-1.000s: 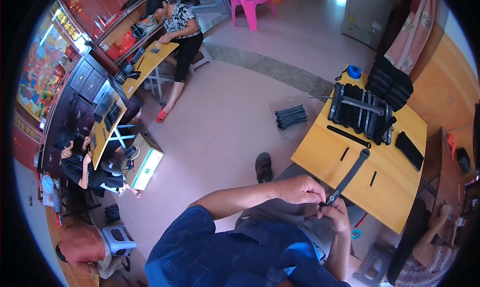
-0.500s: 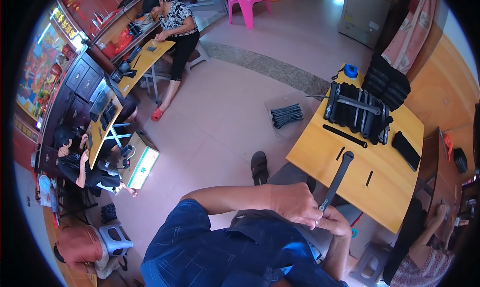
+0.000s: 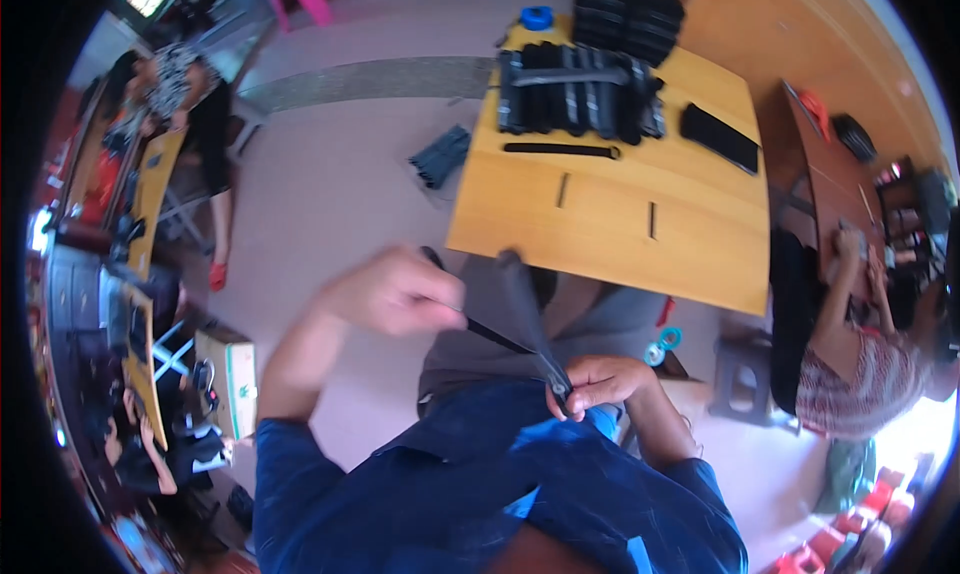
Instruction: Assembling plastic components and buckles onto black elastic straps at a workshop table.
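Note:
In front of my torso, a dark strap (image 3: 524,304) with a rounded end sticks up from my right hand (image 3: 606,378), which pinches its lower end near a small fitting. My left hand (image 3: 392,292) is closed on a thin black strip (image 3: 497,337). This strip runs taut from my left fist to the strap's lower part by my right fingers. Motion blurs the left hand and the upper strap. On the yellow table (image 3: 610,259) ahead lie a similar black strap (image 3: 560,151) with a ringed end and a stacked bundle of dark straps (image 3: 575,94).
A black flat pad (image 3: 720,137) and a blue tape measure (image 3: 537,18) lie on the table. Left of it, a bundle of dark strips (image 3: 440,157) is on the floor. A purple stool (image 3: 742,374) stands at right near a seated co-worker (image 3: 865,379). Others sit at left tables.
My hands have moved apart, the left one drawing the strip out to the left. The view has turned right, so the table appears farther left.

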A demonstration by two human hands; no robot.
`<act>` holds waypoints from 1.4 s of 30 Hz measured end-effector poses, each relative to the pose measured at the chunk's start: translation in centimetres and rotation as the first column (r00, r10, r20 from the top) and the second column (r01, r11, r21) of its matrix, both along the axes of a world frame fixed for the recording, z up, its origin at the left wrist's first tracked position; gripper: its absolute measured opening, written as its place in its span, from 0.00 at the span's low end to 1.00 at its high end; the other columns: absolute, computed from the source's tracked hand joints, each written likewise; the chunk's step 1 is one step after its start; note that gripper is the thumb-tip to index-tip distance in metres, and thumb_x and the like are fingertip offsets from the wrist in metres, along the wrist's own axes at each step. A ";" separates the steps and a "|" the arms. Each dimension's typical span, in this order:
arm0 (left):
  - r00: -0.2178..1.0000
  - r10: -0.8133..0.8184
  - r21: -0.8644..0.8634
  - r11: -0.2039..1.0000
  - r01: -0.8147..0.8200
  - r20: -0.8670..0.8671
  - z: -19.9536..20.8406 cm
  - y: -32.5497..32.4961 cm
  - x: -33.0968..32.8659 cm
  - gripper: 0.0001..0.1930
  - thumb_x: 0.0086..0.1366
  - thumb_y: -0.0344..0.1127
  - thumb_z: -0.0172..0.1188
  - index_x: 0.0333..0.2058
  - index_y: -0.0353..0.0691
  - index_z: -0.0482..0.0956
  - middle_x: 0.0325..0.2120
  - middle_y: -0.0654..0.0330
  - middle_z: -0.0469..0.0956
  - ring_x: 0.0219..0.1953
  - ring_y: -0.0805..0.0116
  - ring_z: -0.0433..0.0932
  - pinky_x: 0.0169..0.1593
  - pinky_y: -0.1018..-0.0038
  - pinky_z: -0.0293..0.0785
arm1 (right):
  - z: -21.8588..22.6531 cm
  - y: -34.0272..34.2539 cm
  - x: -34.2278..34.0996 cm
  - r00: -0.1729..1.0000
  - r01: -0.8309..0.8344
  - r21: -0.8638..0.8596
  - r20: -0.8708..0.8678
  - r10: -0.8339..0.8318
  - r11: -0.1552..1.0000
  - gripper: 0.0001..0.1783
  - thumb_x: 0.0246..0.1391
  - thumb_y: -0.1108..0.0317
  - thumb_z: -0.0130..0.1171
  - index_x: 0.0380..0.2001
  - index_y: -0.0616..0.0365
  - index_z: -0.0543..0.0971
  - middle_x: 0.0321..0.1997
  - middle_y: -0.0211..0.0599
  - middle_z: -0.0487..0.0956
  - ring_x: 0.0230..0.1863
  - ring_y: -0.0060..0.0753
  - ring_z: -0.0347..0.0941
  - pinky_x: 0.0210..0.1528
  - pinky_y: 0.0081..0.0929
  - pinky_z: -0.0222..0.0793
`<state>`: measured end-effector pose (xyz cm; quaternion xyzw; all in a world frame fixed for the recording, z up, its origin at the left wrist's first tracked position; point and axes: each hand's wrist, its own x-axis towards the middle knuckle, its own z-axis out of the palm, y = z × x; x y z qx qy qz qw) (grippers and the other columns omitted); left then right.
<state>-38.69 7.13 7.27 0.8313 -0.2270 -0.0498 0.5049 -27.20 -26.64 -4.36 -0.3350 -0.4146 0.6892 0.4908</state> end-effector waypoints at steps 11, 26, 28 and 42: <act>0.594 0.803 0.086 0.596 -0.799 -0.047 4.0 18.4 -5.7 0.16 0.72 0.41 0.59 0.25 0.44 0.70 0.19 0.75 0.60 0.21 0.86 0.57 0.24 0.81 0.51 | -3.0 -11.2 3.5 0.969 -0.105 -0.189 0.201 0.143 0.976 0.22 0.66 0.52 0.65 0.43 0.64 0.84 0.35 0.32 0.84 0.38 0.23 0.78 0.41 0.27 0.73; 0.975 0.223 -0.039 0.974 -0.223 -0.006 4.5 -7.3 15.4 0.11 0.74 0.36 0.58 0.31 0.37 0.78 0.24 0.70 0.70 0.29 0.83 0.67 0.33 0.78 0.64 | -3.0 -2.7 -1.0 0.816 0.575 -0.096 -0.002 -0.578 0.812 0.17 0.61 0.66 0.72 0.52 0.58 0.84 0.43 0.25 0.83 0.43 0.17 0.76 0.49 0.21 0.72; 0.984 0.135 -0.172 0.978 -0.114 0.113 3.2 -12.2 19.6 0.13 0.75 0.40 0.57 0.31 0.41 0.77 0.21 0.75 0.65 0.23 0.86 0.61 0.27 0.81 0.55 | -3.3 -1.7 -1.9 0.676 0.730 -0.125 -0.021 -0.737 0.672 0.18 0.61 0.68 0.71 0.53 0.60 0.84 0.46 0.31 0.84 0.45 0.20 0.78 0.50 0.21 0.73; 0.878 0.408 0.331 0.888 -0.319 -0.250 -13.4 -19.5 35.5 0.21 0.65 0.49 0.61 0.26 0.33 0.81 0.20 0.53 0.79 0.26 0.59 0.78 0.36 0.62 0.73 | -4.2 -2.4 -0.6 0.585 0.800 -0.126 -0.057 -0.809 0.587 0.16 0.64 0.68 0.68 0.54 0.57 0.84 0.50 0.30 0.84 0.51 0.21 0.77 0.57 0.26 0.72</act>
